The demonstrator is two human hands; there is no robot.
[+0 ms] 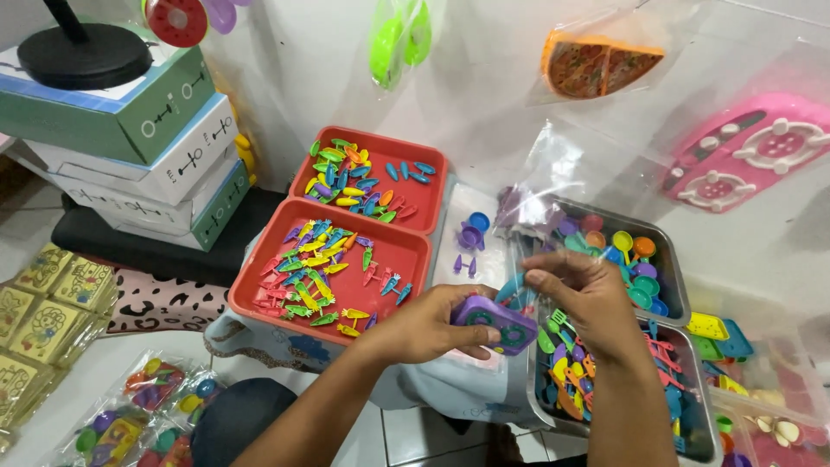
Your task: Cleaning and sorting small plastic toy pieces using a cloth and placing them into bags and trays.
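Head view: left hand [430, 327] grips a purple toy stove [494, 323] flat, so it stays steady. Right hand [584, 303] fingers pinch a small blue piece [512, 291] just above it, over the metal tray [677, 298].

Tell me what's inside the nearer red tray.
The red tray holds small colourful plastic fish and carrot-like pieces scattered on its floor. Its near-right corner is hidden behind the left hand.

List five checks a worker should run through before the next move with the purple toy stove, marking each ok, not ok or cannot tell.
1. Left hand grips the purple toy stove: ok.
2. Right hand has a small piece pinched: cannot tell, fingertips hide it.
3. Metal tray of toy pans within reach: ok.
4. Red trays of small vegetables sit flat: ok.
5. Clear bag open and ready: cannot tell.
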